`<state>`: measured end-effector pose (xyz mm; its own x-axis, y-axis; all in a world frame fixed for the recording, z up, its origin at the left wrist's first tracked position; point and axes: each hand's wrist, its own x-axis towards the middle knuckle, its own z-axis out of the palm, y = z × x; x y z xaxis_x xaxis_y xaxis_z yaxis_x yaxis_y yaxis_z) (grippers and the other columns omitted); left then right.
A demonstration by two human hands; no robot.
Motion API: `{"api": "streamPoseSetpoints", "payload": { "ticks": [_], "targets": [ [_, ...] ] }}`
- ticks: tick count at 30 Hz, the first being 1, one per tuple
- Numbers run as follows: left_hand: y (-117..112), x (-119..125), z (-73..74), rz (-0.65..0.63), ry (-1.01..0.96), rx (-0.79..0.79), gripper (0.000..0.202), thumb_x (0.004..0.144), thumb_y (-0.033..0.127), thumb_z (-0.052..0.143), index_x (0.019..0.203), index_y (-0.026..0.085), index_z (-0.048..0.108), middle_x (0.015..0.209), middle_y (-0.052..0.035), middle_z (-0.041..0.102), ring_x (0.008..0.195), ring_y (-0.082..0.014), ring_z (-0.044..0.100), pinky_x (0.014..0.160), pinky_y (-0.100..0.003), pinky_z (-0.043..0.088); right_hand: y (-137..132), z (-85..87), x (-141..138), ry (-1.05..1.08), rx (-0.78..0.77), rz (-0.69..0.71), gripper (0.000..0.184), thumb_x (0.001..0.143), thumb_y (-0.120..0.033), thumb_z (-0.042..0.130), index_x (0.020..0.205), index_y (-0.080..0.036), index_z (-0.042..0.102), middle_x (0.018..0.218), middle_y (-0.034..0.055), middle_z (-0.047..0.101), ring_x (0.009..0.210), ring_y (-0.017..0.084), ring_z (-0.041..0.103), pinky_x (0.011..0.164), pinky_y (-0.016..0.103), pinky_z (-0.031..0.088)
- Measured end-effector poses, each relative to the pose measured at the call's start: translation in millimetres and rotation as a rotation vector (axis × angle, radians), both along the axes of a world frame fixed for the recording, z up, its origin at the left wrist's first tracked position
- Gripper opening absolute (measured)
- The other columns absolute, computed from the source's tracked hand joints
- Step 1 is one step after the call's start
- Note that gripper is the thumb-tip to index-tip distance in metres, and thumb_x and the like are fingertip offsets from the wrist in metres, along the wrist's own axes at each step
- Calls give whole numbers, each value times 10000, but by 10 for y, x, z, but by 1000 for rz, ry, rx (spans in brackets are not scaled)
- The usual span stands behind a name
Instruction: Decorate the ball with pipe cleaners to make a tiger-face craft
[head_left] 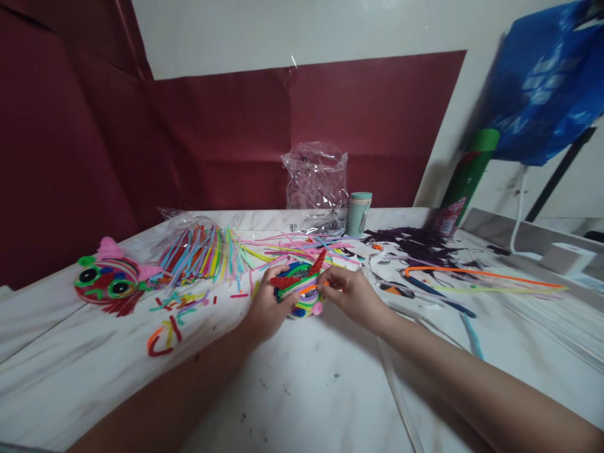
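A round craft ball wrapped in colourful pipe cleaners is just above the tabletop in front of me. Two red fuzzy spikes stick up from it, and a pink pom-pom shows low on its right. My left hand grips the ball from the left side. At its right side, the thumb and fingers of my right hand pinch an orange pipe cleaner that lies against the ball. The inner fingertips of my left hand are partly hidden behind the ball.
A finished-looking craft fish with googly eyes lies left. Bundled pipe cleaners and short cut pieces lie nearby. Behind stand a clear plastic bag and a teal canister. Dark purple strands and a long orange pipe cleaner lie right.
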<state>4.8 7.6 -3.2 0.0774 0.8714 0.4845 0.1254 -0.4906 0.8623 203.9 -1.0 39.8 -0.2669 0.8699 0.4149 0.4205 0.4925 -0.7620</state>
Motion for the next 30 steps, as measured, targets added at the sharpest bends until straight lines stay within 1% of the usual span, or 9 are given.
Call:
{"api": "streamPoseSetpoints", "payload": {
  "ticks": [4,7,9,12,15,19,23,28,30],
  "targets": [
    [-1,19,-7,-27,-27,-31,539,696,293,740,1179,207,518,1253,-105,539,1170,-266,526,1002,-419,428,10,-15,-8,16,8,7,129,740,-306,536,690,-195,577,622,-1,601,572,138,519,551,252,393],
    [-24,36,22,-15,-12,-98,580,676,326,758,1178,231,482,1253,-101,522,1074,-259,573,868,-404,510,5,-28,-19,23,-5,36,112,739,-290,534,691,-197,571,620,-5,596,568,134,515,534,246,386],
    [-37,38,53,-25,0,-135,578,678,333,754,1171,236,467,1227,-95,529,1035,-249,588,804,-372,529,4,-35,-25,52,-22,45,108,735,-298,544,690,-200,551,623,-8,581,569,133,512,532,248,387],
    [-40,27,91,-62,1,-136,568,682,321,746,1162,218,461,1185,-94,553,1051,-245,586,827,-349,516,22,-39,-25,141,-85,16,167,691,-339,610,720,-206,513,624,-28,535,559,128,493,528,255,397],
    [-37,13,100,-92,-18,-139,563,678,319,746,1155,213,464,1224,-101,541,1071,-246,582,841,-342,510,50,-29,-12,191,-127,-41,261,624,-348,679,767,-206,512,683,-26,529,593,130,490,540,262,424],
    [-43,1,92,-133,-21,-163,583,686,350,745,1173,225,449,1238,-95,538,1037,-232,600,808,-323,520,69,-12,5,209,-167,-7,256,610,-314,695,796,-194,565,751,-12,546,640,129,479,564,257,439],
    [-44,-1,83,-104,48,-141,587,699,369,738,1185,228,440,1233,-98,530,1017,-230,600,775,-310,525,76,-19,4,274,-211,29,237,592,-290,707,749,-194,558,680,-35,521,620,122,459,564,256,435],
    [-54,21,72,-48,53,-90,559,711,346,730,1177,220,449,1228,-102,517,1088,-255,561,844,-351,513,86,-36,-6,289,-215,45,284,595,-312,737,805,-191,589,724,-21,563,630,123,474,569,255,434],
    [-55,28,74,-62,37,-106,556,716,349,726,1179,218,448,1219,-101,522,1098,-259,559,870,-369,506,92,-45,-11,280,-198,38,305,592,-327,753,812,-193,590,726,-21,571,621,119,468,559,250,424]
  ]
}}
